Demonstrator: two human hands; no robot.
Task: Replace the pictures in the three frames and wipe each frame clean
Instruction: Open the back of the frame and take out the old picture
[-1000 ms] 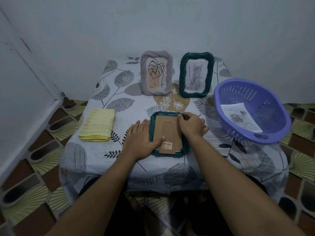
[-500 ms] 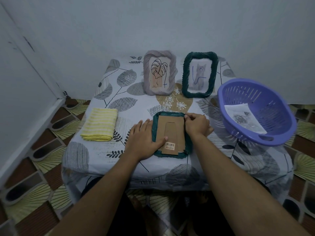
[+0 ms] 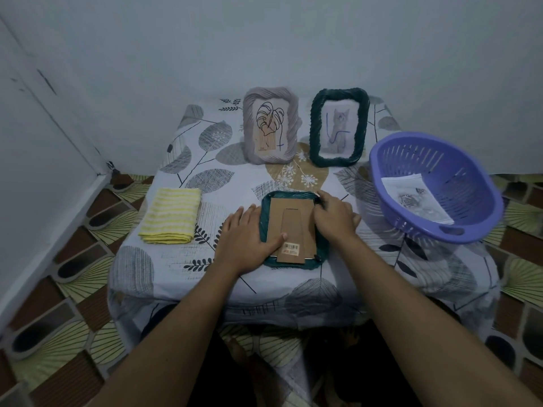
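A dark green frame (image 3: 293, 230) lies face down at the table's front centre, its brown cardboard back and stand showing. My left hand (image 3: 245, 239) rests flat on its left edge, thumb on the cardboard. My right hand (image 3: 333, 215) has curled fingers working at the frame's right edge near the top corner. Upright at the back stand a grey frame (image 3: 271, 132) with a leaf drawing and a second green frame (image 3: 339, 127) with a cat drawing. A folded yellow striped cloth (image 3: 172, 215) lies to the left.
A purple slotted basket (image 3: 435, 186) sits tilted at the table's right edge with a printed picture (image 3: 417, 201) inside. The small table (image 3: 205, 177) has a leaf-patterned cloth and stands against a wall. Patterned floor tiles surround it.
My right hand's fingers have shifted slightly down the frame's right edge from the top corner. The left hand stays pressed on the left side. The frame has not moved.
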